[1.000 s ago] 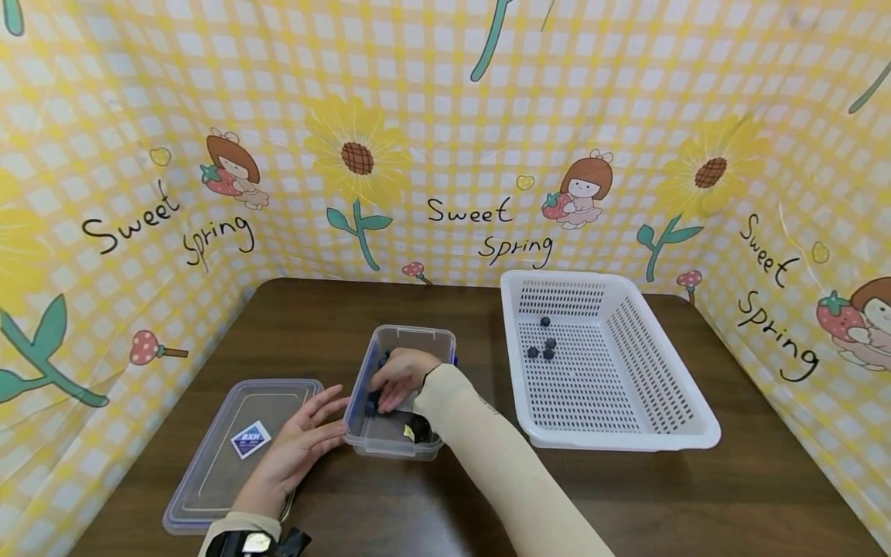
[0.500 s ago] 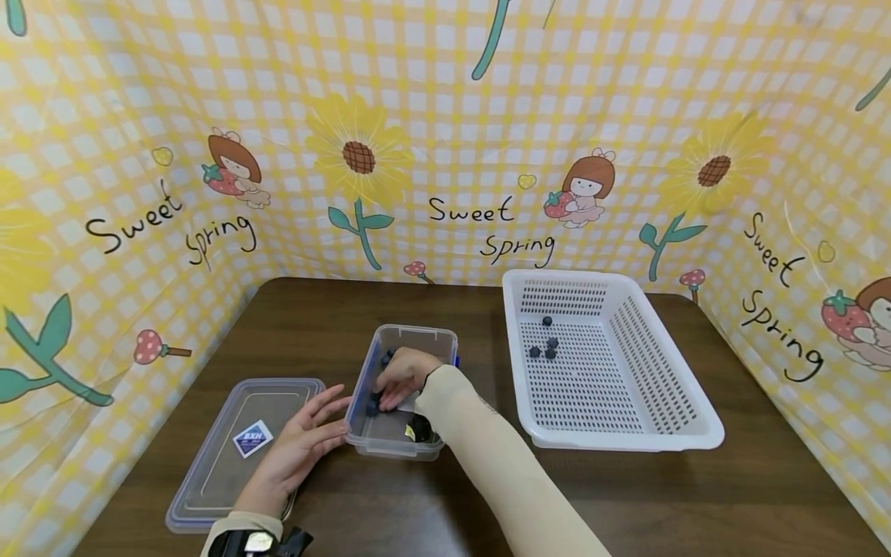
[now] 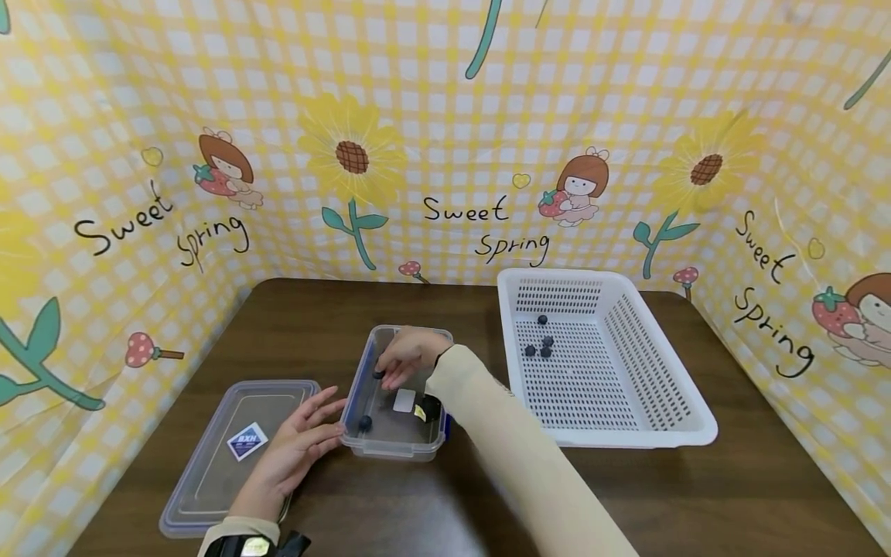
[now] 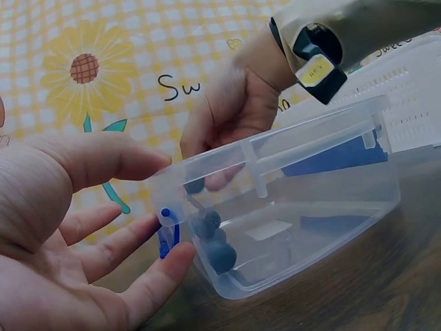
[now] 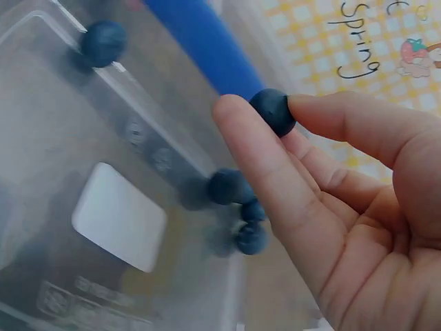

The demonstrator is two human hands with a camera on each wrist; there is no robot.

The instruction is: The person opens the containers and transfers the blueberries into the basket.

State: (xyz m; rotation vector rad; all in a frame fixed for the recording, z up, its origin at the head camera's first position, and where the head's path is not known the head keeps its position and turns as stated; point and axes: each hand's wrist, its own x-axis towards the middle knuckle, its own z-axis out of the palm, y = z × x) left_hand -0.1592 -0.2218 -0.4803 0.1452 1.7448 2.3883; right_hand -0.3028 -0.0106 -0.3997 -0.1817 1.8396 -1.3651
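Note:
My right hand [image 3: 411, 354] pinches a dark blueberry [image 5: 274, 112] between thumb and finger, above the floor of a clear plastic container [image 3: 393, 450]. Inside it, one blueberry [image 3: 365, 423] lies near the front left corner, and several more blueberries [image 5: 224, 186] show in the right wrist view. A white square [image 5: 118, 217] lies on the container's floor. My left hand [image 3: 295, 447] has its fingers extended, their tips at the container's left wall. In the left wrist view they lie around a blue clip [image 4: 167, 234] on that wall.
The container's lid [image 3: 209, 483], with a blue and white sticker, lies on the brown table [image 3: 431, 514] under my left forearm. On the right stands a white slotted basket [image 3: 616, 439] holding several blueberries [image 3: 546, 352]. A checked yellow cloth [image 3: 445, 116] hangs behind and at both sides.
My right hand has lifted up and back inside the container, now with a blueberry between its fingertips. The front blueberry and the white square are uncovered. My left hand has stayed at the wall.

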